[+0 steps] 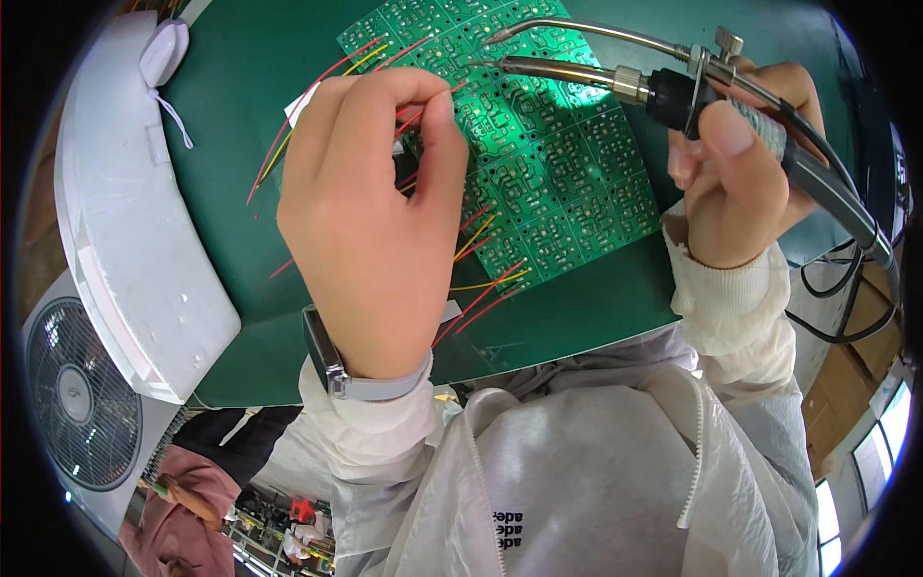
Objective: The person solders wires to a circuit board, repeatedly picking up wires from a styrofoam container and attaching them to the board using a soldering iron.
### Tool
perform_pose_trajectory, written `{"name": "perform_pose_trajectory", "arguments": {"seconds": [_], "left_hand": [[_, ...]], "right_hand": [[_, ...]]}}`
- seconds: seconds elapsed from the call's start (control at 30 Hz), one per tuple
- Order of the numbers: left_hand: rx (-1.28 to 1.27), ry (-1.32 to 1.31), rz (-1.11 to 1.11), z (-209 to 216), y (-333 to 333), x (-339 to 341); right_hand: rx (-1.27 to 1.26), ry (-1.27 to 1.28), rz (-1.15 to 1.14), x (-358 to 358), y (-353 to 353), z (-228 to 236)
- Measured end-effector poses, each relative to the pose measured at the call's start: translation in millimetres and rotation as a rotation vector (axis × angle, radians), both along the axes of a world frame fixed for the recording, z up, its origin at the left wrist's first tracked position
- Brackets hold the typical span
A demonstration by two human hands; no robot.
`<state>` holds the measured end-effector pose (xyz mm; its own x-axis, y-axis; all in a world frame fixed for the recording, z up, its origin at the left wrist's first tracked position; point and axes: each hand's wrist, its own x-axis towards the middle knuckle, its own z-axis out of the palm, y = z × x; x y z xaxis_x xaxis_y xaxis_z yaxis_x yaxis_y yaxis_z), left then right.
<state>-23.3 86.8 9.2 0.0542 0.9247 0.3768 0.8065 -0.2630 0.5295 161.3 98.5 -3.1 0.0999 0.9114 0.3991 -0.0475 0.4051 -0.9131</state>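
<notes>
A green panel of circuit boards (567, 159) lies on the green table, with red and yellow wires (481, 231) standing out along its left side. Over the panel's left part is my left hand (370, 207), thumb and forefinger pinched on a red wire (459, 87) whose end meets the board. My right hand (745, 178) grips a soldering iron (577, 75) from the right. Its tip is close to that wire end; whether they touch I cannot tell. Clamped above the iron, a thin curved metal tube (596, 31) also points at the panel. My left palm hides some wires.
A long white foam-like piece (144, 202) stands along the table's left edge, with a white oval object (164, 53) on it. A grey fan (79, 389) is beyond at lower left. Black cables (846, 332) hang at right. Another person's pink sleeve (197, 500) shows at lower left.
</notes>
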Motion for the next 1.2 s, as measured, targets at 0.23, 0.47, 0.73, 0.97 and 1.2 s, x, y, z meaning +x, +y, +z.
{"name": "perform_pose_trajectory", "arguments": {"seconds": [0.23,0.47,0.73,0.97,1.2], "left_hand": [[-0.014,-0.081,-0.006,-9,0,0],[-0.015,-0.121,-0.020,-14,0,-4],[-0.083,-0.195,-0.029,-15,1,-9],[-0.085,-0.183,-0.030,-13,0,-8],[-0.076,-0.168,-0.042,-15,-1,-8]], "right_hand": [[-0.033,-0.014,-0.032,1,-2,-1],[-0.039,-0.035,-0.006,2,-4,-1],[-0.026,-0.053,0.028,2,-4,-2],[0.003,-0.032,0.061,4,-3,-4],[0.008,-0.040,0.051,5,-5,-6]]}}
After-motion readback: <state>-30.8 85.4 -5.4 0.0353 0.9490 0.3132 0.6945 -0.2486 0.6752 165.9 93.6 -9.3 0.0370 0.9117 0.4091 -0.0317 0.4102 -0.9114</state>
